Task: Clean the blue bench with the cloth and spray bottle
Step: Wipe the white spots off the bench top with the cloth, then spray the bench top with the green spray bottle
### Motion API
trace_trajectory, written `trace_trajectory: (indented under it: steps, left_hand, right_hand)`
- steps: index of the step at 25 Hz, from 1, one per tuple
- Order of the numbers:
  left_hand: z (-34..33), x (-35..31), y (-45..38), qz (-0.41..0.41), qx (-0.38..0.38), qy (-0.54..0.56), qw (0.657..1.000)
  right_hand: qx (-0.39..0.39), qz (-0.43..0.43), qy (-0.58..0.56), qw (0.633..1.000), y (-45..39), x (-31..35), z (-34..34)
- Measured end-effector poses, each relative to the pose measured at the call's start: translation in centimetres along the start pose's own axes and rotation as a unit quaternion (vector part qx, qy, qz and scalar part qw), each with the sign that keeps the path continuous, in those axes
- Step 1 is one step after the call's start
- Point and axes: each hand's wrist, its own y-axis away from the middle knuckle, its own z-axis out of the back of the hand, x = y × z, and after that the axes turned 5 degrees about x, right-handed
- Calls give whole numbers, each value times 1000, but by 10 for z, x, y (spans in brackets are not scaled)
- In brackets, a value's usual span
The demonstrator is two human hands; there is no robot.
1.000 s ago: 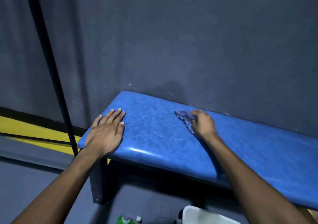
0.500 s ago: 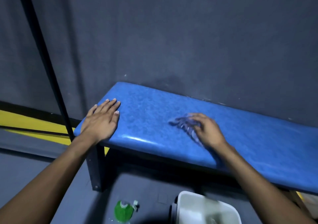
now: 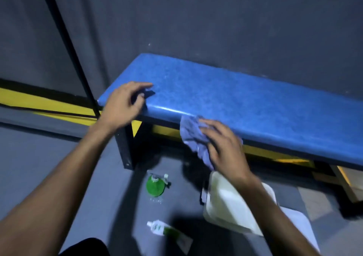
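Observation:
The blue padded bench runs along the dark wall from centre to right. My right hand holds a crumpled pale blue cloth against the bench's front edge, the cloth hanging partly below the seat. My left hand hovers at the bench's left front corner, fingers loosely curled with nothing in them. A green spray bottle stands on the floor below the bench, between my two arms.
A white plastic container sits on the grey floor under my right forearm. A green and white tube lies near the bottom. A black pole rises left of the bench. Yellow floor markings run by the wall.
My right hand has dragged the cloth from the seat top down to the front edge. My left hand has lifted off the bench and curled. The view has tilted down, showing more floor.

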Motion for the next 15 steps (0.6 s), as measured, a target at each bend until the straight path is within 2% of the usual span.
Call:
trace_trajectory:
  steps: [1, 3, 6, 8, 10, 11, 13, 15]
  left_hand:
    - [-12, -13, 27, -41, -15, -7, 999]
    - [-40, -33, 77, -60, 31, 6, 998]
    - [-69, -30, 111, 0, 184, -63, 981]
    - [-74, -14, 116, 45, 290, -147, 945]
    - [-71, 0, 121, 94, 348, -194, 912]
    - [-71, 7, 124, 119, 359, -209, 902]
    - [-69, 13, 122, 155, 345, -220, 899]
    - [-72, 14, 119, 174, 315, -225, 906]
  right_hand:
    - [1, -10, -16, 1000, 34, 6, -19]
    - [65, -75, -43, 994, 84, 9, -71]
    - [229, -217, -65, 947, 125, -14, -157]
    - [293, -299, -42, 907, 143, -34, -202]
    - [293, -324, -26, 899, 154, -42, -234]
    - [261, -316, -31, 912, 154, -40, -247]
    - [187, -334, -101, 918, 146, -21, -265]
    - [133, -397, -166, 893, 129, 6, -284]
